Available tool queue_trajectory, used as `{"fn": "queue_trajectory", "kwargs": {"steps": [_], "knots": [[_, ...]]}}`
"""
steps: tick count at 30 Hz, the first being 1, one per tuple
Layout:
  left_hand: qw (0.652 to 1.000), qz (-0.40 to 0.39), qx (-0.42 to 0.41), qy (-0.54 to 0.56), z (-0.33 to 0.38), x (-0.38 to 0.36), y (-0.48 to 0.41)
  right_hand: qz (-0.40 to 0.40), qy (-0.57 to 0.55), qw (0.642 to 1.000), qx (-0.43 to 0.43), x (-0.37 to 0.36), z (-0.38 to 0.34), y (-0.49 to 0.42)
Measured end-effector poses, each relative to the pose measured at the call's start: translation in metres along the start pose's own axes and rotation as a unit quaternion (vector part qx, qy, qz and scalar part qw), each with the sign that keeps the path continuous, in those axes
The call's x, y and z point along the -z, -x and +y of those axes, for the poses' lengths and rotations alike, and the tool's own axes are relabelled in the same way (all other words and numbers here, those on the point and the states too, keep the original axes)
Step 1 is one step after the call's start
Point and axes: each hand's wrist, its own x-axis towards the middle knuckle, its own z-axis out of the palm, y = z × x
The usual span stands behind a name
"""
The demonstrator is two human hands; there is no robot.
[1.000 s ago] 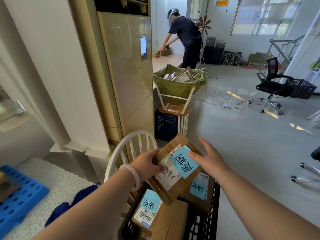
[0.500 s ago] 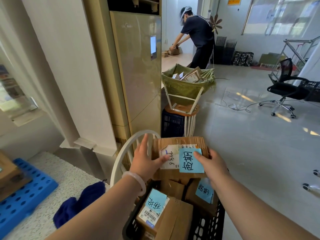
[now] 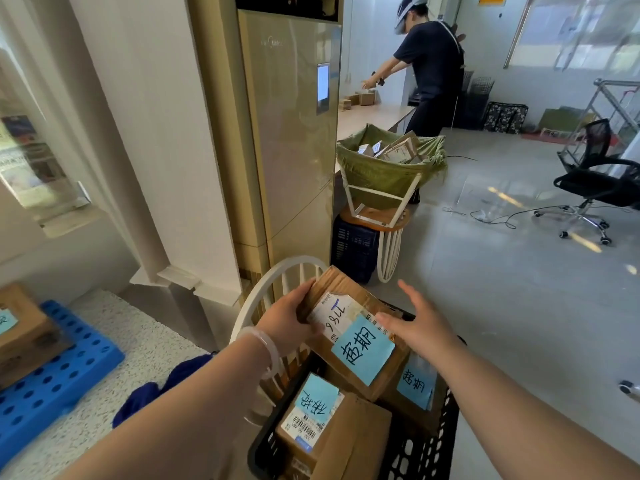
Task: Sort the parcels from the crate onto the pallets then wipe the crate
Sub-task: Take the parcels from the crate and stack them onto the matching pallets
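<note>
A cardboard parcel point(image 3: 349, 327) with a white label and a blue handwritten note is lifted above the black plastic crate point(image 3: 426, 448). My left hand point(image 3: 287, 322) grips its left edge, fingers curled over the top corner. My right hand point(image 3: 420, 327) is beside its right edge with fingers spread, thumb near the label. Two more parcels with blue notes lie in the crate, one at the front left point(image 3: 315, 420), one at the right point(image 3: 415, 389). A blue pallet point(image 3: 52, 375) at the far left carries a brown box point(image 3: 20, 327).
A white round-backed chair point(image 3: 273, 285) stands under the crate, with a dark blue cloth point(image 3: 156, 393) beside it. A tall gold cabinet point(image 3: 291, 140) is ahead, a green sack of parcels point(image 3: 384, 168) on a stool beyond. A person point(image 3: 429, 71) works at a counter. An office chair point(image 3: 595, 181) stands right.
The parcel has turned from level to slanted, with its far corner away from me. My right hand let go of its right edge and opened. The view swung slightly left.
</note>
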Motion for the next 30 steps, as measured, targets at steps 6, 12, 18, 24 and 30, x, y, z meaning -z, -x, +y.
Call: {"fn": "queue_trajectory", "kwargs": {"steps": [6, 12, 18, 24, 30], "knots": [[1.0, -0.001, -0.018, -0.006, -0.002, 0.011, -0.012, -0.122, 0.017, 0.992, 0.03, -0.008, 0.0, -0.006], [0.987, 0.127, -0.068, 0.065, -0.025, 0.0, -0.004, -0.06, -0.056, 0.997, -0.006, -0.028, 0.003, -0.005], [0.989, 0.037, -0.075, 0.125, -0.051, -0.03, 0.014, -0.033, -0.116, 0.993, -0.017, -0.049, -0.024, 0.006], [0.981, 0.045, -0.083, 0.168, -0.067, 0.0, 0.033, -0.072, -0.036, 0.994, 0.077, -0.079, -0.044, 0.021], [0.985, 0.077, -0.069, 0.141, -0.107, 0.044, 0.067, -0.118, 0.094, 0.97, 0.19, -0.128, -0.079, 0.046]]}}
